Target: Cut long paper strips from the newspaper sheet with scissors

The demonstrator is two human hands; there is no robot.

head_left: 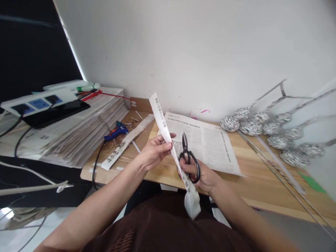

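Between the thumb and fingers of my left hand [157, 148] is a long narrow strip of printed newspaper [160, 117]. The strip runs from the upper left down past my right hand and hangs in a curl near my lap. My right hand [203, 175] has its fingers in the loops of black-handled scissors [185, 147], whose blades point up and look closed or nearly so. The strip's lower part passes in front of the scissors' handles, by my right fingers. Beneath both hands, a sheet of newspaper [212, 147] lies flat on the wooden table [252, 189].
A tall stack of newspapers [105, 119] stands at the left, with a power strip [39, 101] and a black phone-like slab [60, 113] on it. Nearby lie a blue glue gun [117, 131] and a folded paper strip [128, 140]. Woven paper gourd shapes [250, 126] and thin rods [278, 171] are at the right.
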